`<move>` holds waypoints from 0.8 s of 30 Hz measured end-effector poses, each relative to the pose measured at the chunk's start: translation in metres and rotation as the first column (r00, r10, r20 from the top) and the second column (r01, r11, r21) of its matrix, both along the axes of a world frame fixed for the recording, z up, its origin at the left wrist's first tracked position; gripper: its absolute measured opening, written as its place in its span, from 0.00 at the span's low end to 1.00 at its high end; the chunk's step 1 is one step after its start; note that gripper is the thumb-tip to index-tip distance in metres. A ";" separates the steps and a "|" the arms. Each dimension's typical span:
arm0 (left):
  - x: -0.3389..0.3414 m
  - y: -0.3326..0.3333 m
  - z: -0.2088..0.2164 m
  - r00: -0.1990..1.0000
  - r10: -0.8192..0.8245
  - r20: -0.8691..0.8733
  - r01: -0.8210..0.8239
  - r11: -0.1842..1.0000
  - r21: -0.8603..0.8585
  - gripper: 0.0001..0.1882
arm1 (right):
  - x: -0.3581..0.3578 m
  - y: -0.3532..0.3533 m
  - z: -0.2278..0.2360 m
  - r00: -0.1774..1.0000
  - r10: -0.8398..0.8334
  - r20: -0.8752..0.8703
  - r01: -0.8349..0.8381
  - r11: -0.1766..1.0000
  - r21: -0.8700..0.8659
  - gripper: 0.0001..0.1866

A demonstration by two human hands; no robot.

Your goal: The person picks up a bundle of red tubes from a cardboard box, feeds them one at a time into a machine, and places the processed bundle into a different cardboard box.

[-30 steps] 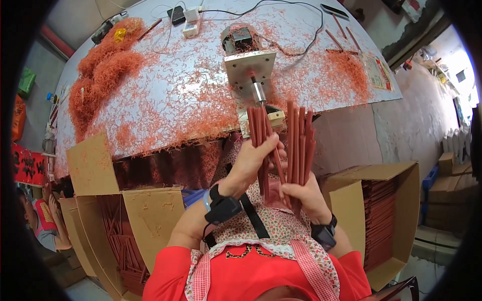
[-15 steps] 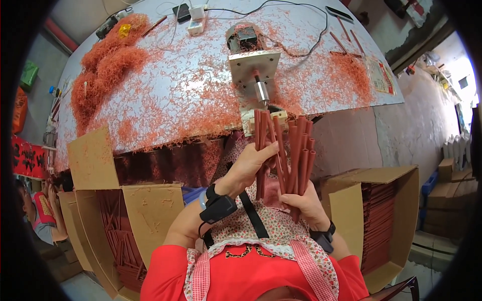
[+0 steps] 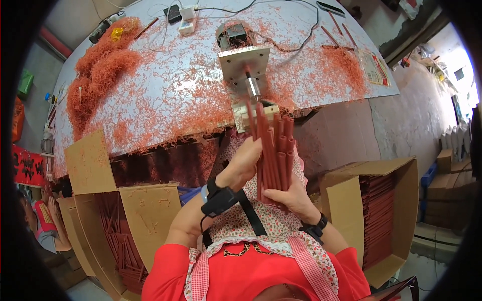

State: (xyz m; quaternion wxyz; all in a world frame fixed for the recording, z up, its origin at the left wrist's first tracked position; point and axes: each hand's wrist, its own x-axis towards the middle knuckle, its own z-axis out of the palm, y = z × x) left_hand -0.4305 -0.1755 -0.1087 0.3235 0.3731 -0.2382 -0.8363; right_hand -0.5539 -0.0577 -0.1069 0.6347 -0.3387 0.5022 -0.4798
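A white desk [image 3: 201, 47] strewn with orange-red shavings [image 3: 105, 65] fills the far side, carrying a motor [image 3: 235, 34] whose metal shaft [image 3: 253, 89] points toward the person. Just this side of its edge, over the flowered apron [image 3: 228, 226], a bundle of reddish-brown rods [image 3: 276, 160] stands roughly upright between both hands. The right hand [image 3: 291, 195] grasps it low, thumb across the front, probably to bear the weight and keep the rods together. The left hand [image 3: 245, 158] curls about the bundle's left side, seemingly steadying it; its fingers are mostly hidden, so I cannot tell how firmly. The open left cardboard box [image 3: 148, 205] holds similar rods lying loosely crossed; in the right cardboard box [image 3: 346, 210] they lie in closer, more even layers.
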 end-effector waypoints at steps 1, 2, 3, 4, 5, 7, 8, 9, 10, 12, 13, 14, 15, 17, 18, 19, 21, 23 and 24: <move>0.005 0.005 0.001 0.998 -0.039 0.042 0.040 0.999 -0.028 0.15 | -0.002 0.002 0.005 1.000 -0.010 -0.030 0.010 1.000 0.014 0.26; 0.010 0.010 0.000 0.993 -0.078 0.086 0.082 0.995 -0.053 0.16 | -0.004 0.003 0.008 0.998 -0.021 -0.059 0.022 0.999 0.029 0.27; 0.013 0.011 0.000 0.985 -0.114 0.130 0.125 0.989 -0.076 0.16 | -0.005 0.001 0.012 0.998 -0.022 -0.058 0.024 0.999 0.026 0.27; 0.013 0.007 -0.001 0.985 -0.114 0.132 0.125 0.989 -0.078 0.16 | -0.006 -0.004 0.017 1.000 -0.018 0.018 0.017 0.999 0.036 0.26; 0.013 0.004 -0.004 0.984 -0.095 0.151 0.114 0.986 -0.122 0.16 | -0.008 -0.007 0.022 0.995 -0.010 0.094 0.006 0.999 0.050 0.26; 0.013 -0.003 -0.009 0.981 -0.050 0.188 0.090 0.974 -0.207 0.16 | -0.011 -0.015 0.023 0.985 0.004 0.170 -0.015 0.998 0.064 0.26; 0.013 -0.005 -0.007 0.981 -0.049 0.189 0.089 0.975 -0.205 0.16 | -0.012 -0.020 0.022 0.975 0.031 0.222 -0.048 0.996 0.071 0.26; 0.013 -0.006 -0.003 0.979 -0.039 0.199 0.077 0.979 -0.190 0.17 | -0.013 -0.024 0.020 0.960 0.058 0.273 -0.082 0.994 0.077 0.26; 0.013 -0.005 0.001 0.978 -0.028 0.208 0.066 0.982 -0.176 0.17 | -0.013 -0.025 0.020 0.942 0.084 0.323 -0.116 0.990 0.081 0.26; 0.015 -0.005 0.007 0.976 -0.011 0.218 0.049 0.985 -0.167 0.18 | -0.010 -0.018 0.018 0.968 0.070 0.242 -0.089 0.994 0.070 0.25; 0.016 -0.002 0.010 0.979 -0.004 0.202 0.029 0.992 -0.120 0.19 | -0.008 -0.013 0.017 0.986 0.047 0.157 -0.057 0.997 0.060 0.24; 0.017 0.001 0.013 0.983 0.004 0.185 0.010 0.997 -0.072 0.20 | -0.008 -0.008 0.016 0.997 0.020 0.071 -0.024 0.999 0.047 0.24; 0.016 0.004 0.014 0.986 0.010 0.168 -0.006 1.000 -0.022 0.21 | -0.005 -0.005 0.014 0.997 0.019 0.069 -0.022 0.999 0.046 0.24; 0.014 0.003 0.002 0.990 0.060 0.125 -0.055 0.997 -0.046 0.21 | 0.007 -0.004 0.004 0.983 0.098 0.158 -0.112 0.990 0.087 0.23; 0.012 0.003 -0.004 0.990 0.112 0.082 -0.106 0.992 -0.067 0.22 | 0.009 -0.003 0.001 0.970 0.134 0.204 -0.158 0.982 0.103 0.22; 0.011 0.003 -0.008 0.986 0.161 0.039 -0.158 0.984 -0.085 0.23 | 0.008 0.000 -0.001 0.971 0.130 0.202 -0.153 0.983 0.102 0.22; 0.010 0.005 -0.003 0.991 0.121 0.052 -0.113 0.983 -0.142 0.23 | 0.002 0.000 -0.006 0.964 0.031 0.266 -0.046 0.998 0.050 0.22; 0.009 0.011 0.004 0.994 0.069 0.085 -0.047 0.969 -0.243 0.24 | 0.002 0.002 -0.004 0.954 -0.028 0.298 0.020 0.999 0.030 0.22; 0.007 0.012 0.006 0.995 0.058 0.084 -0.036 0.970 -0.240 0.24 | 0.006 0.002 0.004 0.945 0.002 0.326 -0.021 0.998 0.054 0.22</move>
